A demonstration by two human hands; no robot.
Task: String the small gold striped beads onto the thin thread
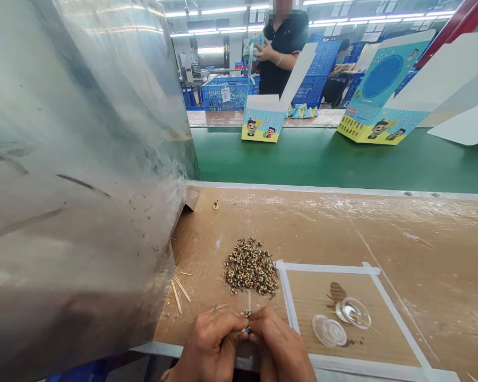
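Both hands meet at bottom centre of frame; left hand (211, 345) and right hand (281, 347) have fingertips pressed together, pinching one small bead-like piece (247, 314) between them, a thin stick (249, 302) rising from the pinch; exact finger placement on it is too small to tell.

Piece looks tiny, light, rigid, probably slippery when pinched hard; best held by its sides with thumb and forefinger tips, low force; stick is thin, likely snaps if bent, so support it close to the piece.

Just above the hands: pile of same pieces (250, 267), loose, on the brown cardboard-covered bench (402, 233); spare sticks (178, 291) left of the pile; one stray piece (215, 205) further up.

Right of hands: white taped square (326, 268) holding two small clear dishes (340, 321).

Left half of frame: big metal sheet (75, 170); upper frame: green conveyor (342, 159) with printed cartons (263, 124); a person in dark shirt (282, 48) behind.
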